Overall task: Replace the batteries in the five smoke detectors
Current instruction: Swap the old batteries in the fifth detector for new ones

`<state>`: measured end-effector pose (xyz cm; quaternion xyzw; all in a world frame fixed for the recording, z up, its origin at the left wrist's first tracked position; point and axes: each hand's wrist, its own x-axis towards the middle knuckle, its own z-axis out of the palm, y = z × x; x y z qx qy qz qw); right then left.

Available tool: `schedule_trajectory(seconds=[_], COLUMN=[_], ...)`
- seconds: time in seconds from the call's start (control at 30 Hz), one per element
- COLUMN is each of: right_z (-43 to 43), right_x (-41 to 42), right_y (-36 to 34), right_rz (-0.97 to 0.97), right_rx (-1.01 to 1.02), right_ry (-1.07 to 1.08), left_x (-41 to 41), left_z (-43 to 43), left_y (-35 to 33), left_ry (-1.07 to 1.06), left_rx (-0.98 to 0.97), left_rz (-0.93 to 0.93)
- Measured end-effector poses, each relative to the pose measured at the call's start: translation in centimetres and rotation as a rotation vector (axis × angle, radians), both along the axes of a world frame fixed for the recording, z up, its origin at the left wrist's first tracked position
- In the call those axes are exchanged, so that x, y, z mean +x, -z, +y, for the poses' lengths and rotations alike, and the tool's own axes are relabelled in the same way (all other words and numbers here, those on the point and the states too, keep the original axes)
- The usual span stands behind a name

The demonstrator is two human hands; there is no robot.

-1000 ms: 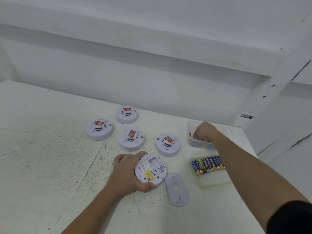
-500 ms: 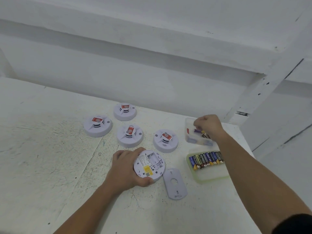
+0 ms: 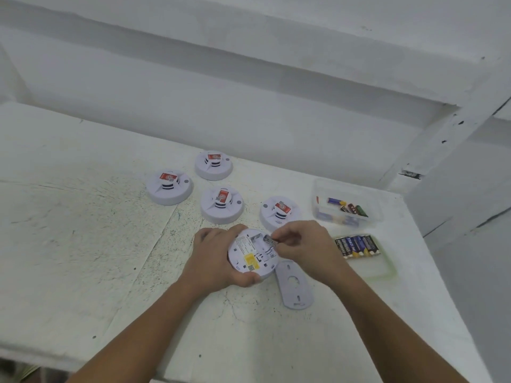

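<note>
My left hand (image 3: 213,258) grips an upturned white smoke detector (image 3: 249,258) by its rim, back side up with a yellow label. My right hand (image 3: 301,244) reaches into its open battery compartment and pinches a small grey battery (image 3: 268,240) there. The detector's detached back plate (image 3: 294,286) lies flat just to its right. Behind stand several other smoke detectors, face up with red stickers, the nearest one (image 3: 278,211) partly hidden by my right hand. A row of dark batteries (image 3: 356,246) lies in a shallow tray (image 3: 387,269) on the right.
A clear plastic box (image 3: 376,217) with a few loose batteries sits at the back right, near the table's right edge. A white wall and a slanted beam rise behind the table. The table's front edge runs across the lower left.
My right hand has left the clear box at the back right and come back to the detector's battery compartment. My left hand still holds the detector in the same place.
</note>
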<state>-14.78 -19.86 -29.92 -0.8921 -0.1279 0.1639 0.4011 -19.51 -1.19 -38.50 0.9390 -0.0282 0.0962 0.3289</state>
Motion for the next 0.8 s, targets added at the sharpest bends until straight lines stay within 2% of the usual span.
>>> schedule_trajectory(seconds=[0.23,0.47,0.8], right_z=[0.9,-0.2,-0.7], right_x=[-1.4,-1.0,-0.5], right_y=[1.8,1.8,2.5], right_rz=[-0.189,-0.182,-0.109], right_rx=[-0.163,-0.195,-0.108], right_ry=[-0.148,-0.273,-0.227], left_x=[0.1,0.0,-0.2], left_z=[0.2,0.3,0.1], left_y=[0.8,0.8,0.3], left_ry=[-0.005,-0.008,-0.017], left_rx=[0.014,0.008,-0.001], left_rz=[0.032,0.038,0.021])
